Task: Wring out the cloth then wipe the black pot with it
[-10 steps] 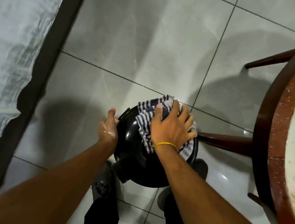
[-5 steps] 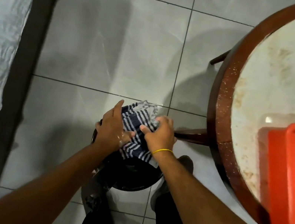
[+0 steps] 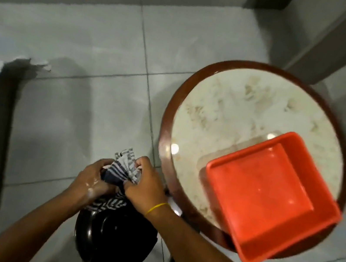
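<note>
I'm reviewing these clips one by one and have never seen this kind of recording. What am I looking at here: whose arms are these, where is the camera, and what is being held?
There is no machine: a person works with bare hands, and one wide-angle camera worn on their head looks down past their arms. Both hands grip a bunched blue-and-white striped cloth: the left hand, which glistens wet, and the right hand, which has a yellow band at the wrist. Just below them, near the person's legs, is a glossy round black pot. To the right stands a round table with a dark wooden rim and pale stained top; a shallow square orange plastic basin sits on it, overhanging the near edge. The floor is grey tile.
</note>
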